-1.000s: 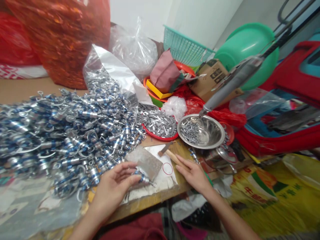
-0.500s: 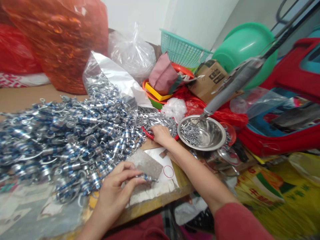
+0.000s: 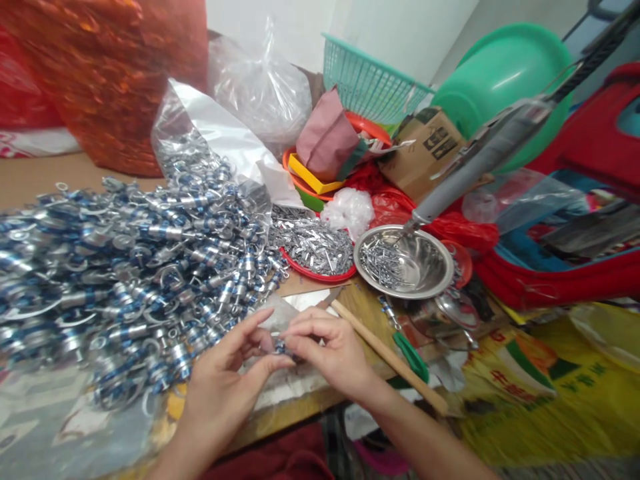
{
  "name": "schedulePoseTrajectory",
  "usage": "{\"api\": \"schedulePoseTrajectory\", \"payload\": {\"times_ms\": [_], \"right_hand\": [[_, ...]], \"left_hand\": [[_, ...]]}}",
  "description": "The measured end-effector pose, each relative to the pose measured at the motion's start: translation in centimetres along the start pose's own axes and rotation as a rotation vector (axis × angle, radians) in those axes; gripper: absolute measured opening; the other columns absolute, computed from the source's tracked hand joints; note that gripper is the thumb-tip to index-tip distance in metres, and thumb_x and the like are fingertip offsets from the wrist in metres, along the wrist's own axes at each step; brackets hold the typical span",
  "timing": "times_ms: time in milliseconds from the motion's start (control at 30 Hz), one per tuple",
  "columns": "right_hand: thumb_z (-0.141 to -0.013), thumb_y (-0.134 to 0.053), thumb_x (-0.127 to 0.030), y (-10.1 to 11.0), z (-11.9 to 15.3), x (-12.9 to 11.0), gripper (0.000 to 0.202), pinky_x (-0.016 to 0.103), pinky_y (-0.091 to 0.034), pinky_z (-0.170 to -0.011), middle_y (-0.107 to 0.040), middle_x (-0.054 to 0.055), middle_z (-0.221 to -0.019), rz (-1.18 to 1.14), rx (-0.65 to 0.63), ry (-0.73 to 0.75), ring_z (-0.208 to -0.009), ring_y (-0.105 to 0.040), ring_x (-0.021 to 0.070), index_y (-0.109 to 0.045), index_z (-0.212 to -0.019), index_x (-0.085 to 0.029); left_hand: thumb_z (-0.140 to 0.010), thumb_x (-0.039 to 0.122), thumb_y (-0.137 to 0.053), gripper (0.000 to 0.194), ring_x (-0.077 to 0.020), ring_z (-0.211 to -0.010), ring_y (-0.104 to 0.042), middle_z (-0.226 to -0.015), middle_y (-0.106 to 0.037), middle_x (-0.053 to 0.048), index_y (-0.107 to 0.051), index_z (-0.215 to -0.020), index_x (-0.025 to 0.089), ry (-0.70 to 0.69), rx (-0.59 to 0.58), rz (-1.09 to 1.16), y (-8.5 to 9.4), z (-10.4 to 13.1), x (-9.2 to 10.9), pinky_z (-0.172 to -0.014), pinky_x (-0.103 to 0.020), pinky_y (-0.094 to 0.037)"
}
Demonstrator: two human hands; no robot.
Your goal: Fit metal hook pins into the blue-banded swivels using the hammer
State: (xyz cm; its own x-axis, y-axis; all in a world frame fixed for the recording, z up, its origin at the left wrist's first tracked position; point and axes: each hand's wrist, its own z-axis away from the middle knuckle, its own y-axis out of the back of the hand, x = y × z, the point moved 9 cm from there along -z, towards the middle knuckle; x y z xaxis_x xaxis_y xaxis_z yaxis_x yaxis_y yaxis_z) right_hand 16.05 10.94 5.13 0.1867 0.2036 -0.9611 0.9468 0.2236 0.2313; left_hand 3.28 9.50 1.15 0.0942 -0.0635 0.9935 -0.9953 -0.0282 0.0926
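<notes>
My left hand (image 3: 227, 373) is closed on a small blue-and-silver metal fitting (image 3: 281, 348), held low over the front of the table. At the fitting's near end, the fingers of my right hand (image 3: 333, 347) are pinched together. Whatever they hold is too small to make out. Beneath both hands lies a flat grey metal plate (image 3: 280, 315), mostly covered by them. A large heap of similar fittings (image 3: 125, 267) spreads to the left. Beyond my right hand is a round red tray (image 3: 313, 277) full of small silver metal pieces.
A steel bowl (image 3: 435, 267) with thin metal pins stands right of the tray. A tool with a long wooden handle (image 3: 393, 360) lies beside my right hand, near a green-handled item (image 3: 411, 357). A grey lamp-like arm (image 3: 485, 153) slants over the bowl.
My right hand has come back from the red tray to the fitting in my left hand. My left hand still holds the fitting. The wooden handle is now uncovered.
</notes>
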Motion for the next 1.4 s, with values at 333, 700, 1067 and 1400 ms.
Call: {"api": "schedulePoseTrajectory", "payload": {"times_ms": [333, 700, 1067, 1400], "right_hand": [[-0.074, -0.061, -0.020, -0.1, 1.0, -0.1, 0.008, 0.026, -0.045, -0.070, -0.060, 0.002, -0.073, -0.114, -0.008, 0.021, -0.074, -0.057, 0.0132, -0.068, -0.073, -0.019], [-0.080, -0.050, -0.007, -1.2, 6.0, -5.4, 0.020, 0.026, -0.050, -0.075, -0.065, 0.009, -0.093, 0.736, -0.017, 0.872, -0.091, -0.059, 0.0159, -0.063, -0.094, -0.014], [-0.076, -0.056, -0.011, 0.3, 4.2, -3.1, 0.022, 0.022, -0.053, -0.064, -0.067, 0.009, -0.087, 0.344, 0.089, 0.467, -0.074, -0.064, 0.0141, -0.068, -0.093, -0.019], [-0.083, -0.050, -0.024, 2.9, -4.0, 1.1, 0.019, 0.021, -0.046, -0.070, -0.069, 0.002, -0.083, 0.802, 0.042, 0.024, -0.076, -0.062, 0.0122, -0.069, -0.083, -0.021]], "left_hand": [[-0.063, 0.018, -0.068, 0.014, -0.0121, -0.064, -0.061, -0.069, -0.068, 0.002, -0.073, -0.072, 0.028, -0.152, 0.010, -0.146, 0.4, 0.3, 3.1, -0.059, -0.018, -0.047], [-0.071, 0.025, -0.061, 0.009, -0.0135, -0.069, -0.058, -0.069, -0.063, 0.001, -0.068, -0.065, 0.024, -0.009, -0.106, -0.124, 0.1, 0.3, 2.4, -0.065, -0.021, -0.044], [-0.066, 0.032, -0.065, 0.017, -0.0179, -0.071, -0.063, -0.075, -0.070, -0.002, -0.067, -0.079, 0.021, 0.217, -0.115, 0.090, -0.4, 1.0, 0.1, -0.065, -0.026, -0.050], [-0.063, 0.030, -0.070, 0.058, -0.0178, -0.072, -0.064, -0.077, -0.063, 0.000, -0.044, -0.114, 0.019, 0.414, -0.054, 0.414, -1.2, 1.9, -2.5, -0.064, -0.029, -0.055]]}}
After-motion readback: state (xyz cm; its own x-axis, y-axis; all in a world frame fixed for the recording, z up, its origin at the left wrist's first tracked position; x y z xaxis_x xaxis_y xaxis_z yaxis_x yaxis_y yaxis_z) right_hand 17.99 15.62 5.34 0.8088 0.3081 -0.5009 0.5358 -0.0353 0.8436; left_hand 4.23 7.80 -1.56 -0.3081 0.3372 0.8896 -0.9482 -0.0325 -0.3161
